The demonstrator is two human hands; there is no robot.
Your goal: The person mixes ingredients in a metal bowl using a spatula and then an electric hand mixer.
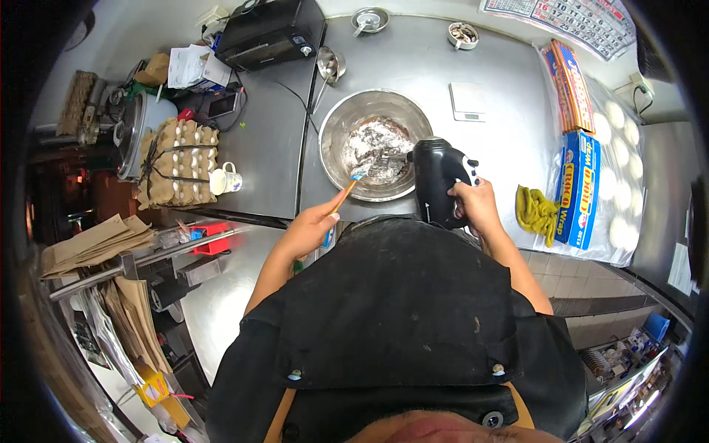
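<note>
A wide stainless steel mixing bowl (pixel 338 119) stands before me on the steel table. White powder and darker brown matter (pixel 379 141) cover its bottom. My right hand (pixel 476 205) grips the handle of a black electric hand mixer (pixel 435 171), whose beaters reach down into the bowl; whether they turn I cannot tell. My left hand (pixel 313 224) holds a spatula (pixel 344 199) with a wooden handle. The spatula's blue head, partly coated in white, is inside the bowl, close to the beaters.
Right of the bowl lie a white kitchen scale (pixel 467 101), a yellow-green cloth (pixel 534 213), a blue wrap box (pixel 578 188) and plastic-covered dough balls (pixel 620 149). A steel ladle (pixel 330 66) lies behind. At left are egg trays (pixel 180 163), a mug (pixel 226 180) and a black oven (pixel 271 36).
</note>
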